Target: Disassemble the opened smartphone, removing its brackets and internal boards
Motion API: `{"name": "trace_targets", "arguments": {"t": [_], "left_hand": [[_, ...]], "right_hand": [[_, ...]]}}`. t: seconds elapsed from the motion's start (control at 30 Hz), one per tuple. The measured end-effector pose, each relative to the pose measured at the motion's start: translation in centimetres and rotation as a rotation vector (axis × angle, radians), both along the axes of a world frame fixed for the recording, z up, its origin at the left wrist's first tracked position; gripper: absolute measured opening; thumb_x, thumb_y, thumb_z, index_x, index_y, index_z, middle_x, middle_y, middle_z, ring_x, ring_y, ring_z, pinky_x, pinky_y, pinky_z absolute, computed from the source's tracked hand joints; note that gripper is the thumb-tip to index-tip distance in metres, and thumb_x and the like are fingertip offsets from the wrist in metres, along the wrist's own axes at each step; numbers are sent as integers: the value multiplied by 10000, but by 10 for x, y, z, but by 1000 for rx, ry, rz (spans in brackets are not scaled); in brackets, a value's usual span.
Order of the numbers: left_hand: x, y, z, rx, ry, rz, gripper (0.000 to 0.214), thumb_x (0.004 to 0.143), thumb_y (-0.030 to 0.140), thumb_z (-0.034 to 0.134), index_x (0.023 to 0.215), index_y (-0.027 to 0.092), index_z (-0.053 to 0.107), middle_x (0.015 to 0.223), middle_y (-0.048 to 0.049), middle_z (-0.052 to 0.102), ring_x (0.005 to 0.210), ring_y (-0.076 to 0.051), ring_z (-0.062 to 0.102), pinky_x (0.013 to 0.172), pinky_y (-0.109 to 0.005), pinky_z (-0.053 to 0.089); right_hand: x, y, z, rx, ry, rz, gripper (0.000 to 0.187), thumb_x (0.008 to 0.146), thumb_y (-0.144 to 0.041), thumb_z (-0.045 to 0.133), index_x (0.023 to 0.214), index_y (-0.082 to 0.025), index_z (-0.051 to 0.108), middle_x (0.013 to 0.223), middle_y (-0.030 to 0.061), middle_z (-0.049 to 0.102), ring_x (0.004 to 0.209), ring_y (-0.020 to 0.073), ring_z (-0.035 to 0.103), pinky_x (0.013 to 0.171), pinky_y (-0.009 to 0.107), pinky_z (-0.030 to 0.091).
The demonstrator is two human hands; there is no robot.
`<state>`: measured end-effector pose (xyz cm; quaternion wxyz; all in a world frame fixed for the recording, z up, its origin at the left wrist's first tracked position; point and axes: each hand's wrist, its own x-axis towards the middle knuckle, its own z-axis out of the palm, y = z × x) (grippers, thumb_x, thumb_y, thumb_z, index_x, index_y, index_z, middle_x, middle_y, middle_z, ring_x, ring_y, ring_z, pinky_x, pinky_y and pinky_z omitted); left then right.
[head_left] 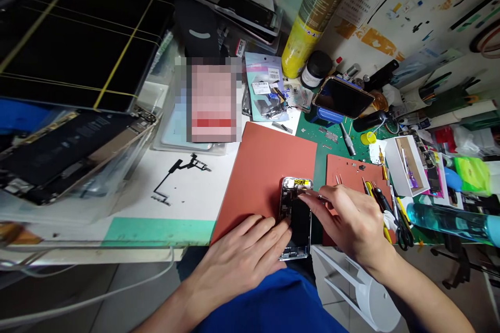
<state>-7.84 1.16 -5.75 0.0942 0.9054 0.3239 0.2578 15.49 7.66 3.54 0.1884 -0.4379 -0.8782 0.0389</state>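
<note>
An opened phone (300, 223) lies face-up on a reddish mat (269, 156), its lower end at the near edge of the worktop (203, 187), between 2 bare hands. The left hand (250, 247) lies with fingers outstretched along the phone's left side, its grip not closed around it; the right hand (349, 216) has its grip pinched on a slim metal tool (314, 195), the tip near the phone's upper interior, though exact contact cannot be told. The phone looks light and stiff in its frame, probably slick along the metal rim, with exposed parts inside that would likely tear or bend easily; the outer side edges seem the safest hold. At left, 1 thin black flex cable (175, 166) rests on the worktop's white surface.
</note>
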Motion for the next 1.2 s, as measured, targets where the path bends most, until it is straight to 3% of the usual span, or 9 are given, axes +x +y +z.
{"name": "trace_targets", "arguments": {"t": [0.2, 0.37, 0.63, 0.77, 0.9, 1.2], "left_hand": [[0, -1, -2, 25, -7, -1, 409, 1059, 423, 617, 1344, 140, 694, 1373, -34, 746, 1149, -260, 655, 1075, -463, 435], [0, 0, 1, 21, 4, -4, 405, 1062, 411, 616, 1352, 137, 686, 1377, -47, 743, 1135, -252, 661, 1066, -450, 440], [0, 0, 3, 38, 1, 5, 402, 1040, 425, 652, 1324, 146, 700, 1348, -63, 753, 1125, -247, 677, 1061, -440, 455], [0, 1, 2, 54, 7, 1, 396, 1038, 411, 660, 1328, 143, 697, 1355, -56, 751, 1128, -244, 673, 1044, -436, 460], [0, 1, 2, 55, -10, -3, 376, 1035, 405, 667, 1305, 146, 708, 1332, -41, 763, 1135, -246, 668, 1049, -439, 459], [0, 2, 3, 43, 3, -4, 394, 1043, 416, 655, 1328, 147, 698, 1360, -33, 752, 1145, -248, 651, 1056, -449, 455]], "right_hand": [[2, 4, 6, -164, -88, 67, 110, 1038, -119, 565, 1010, -224, 580, 855, 34, 692, 719, 162, 647, 619, 295, 477], [5, 8, -2, -48, -40, 1, 125, 1051, -186, 629, 957, -225, 556, 726, -25, 641, 595, 126, 572, 566, 283, 413], [3, 12, 3, -175, -22, 93, 112, 1055, -111, 536, 1026, -219, 545, 832, 21, 645, 721, 151, 602, 640, 293, 469], [1, 12, 5, -120, -20, 62, 92, 1051, -142, 575, 1029, -224, 538, 776, -3, 630, 644, 140, 571, 589, 284, 438], [2, 11, 5, -180, -4, 82, 100, 1020, -132, 566, 1095, -195, 544, 869, 45, 654, 732, 170, 615, 630, 303, 479], [3, 10, 3, -118, 25, 55, 128, 992, -117, 587, 1081, -196, 539, 830, 26, 629, 686, 159, 585, 613, 293, 476]]}}
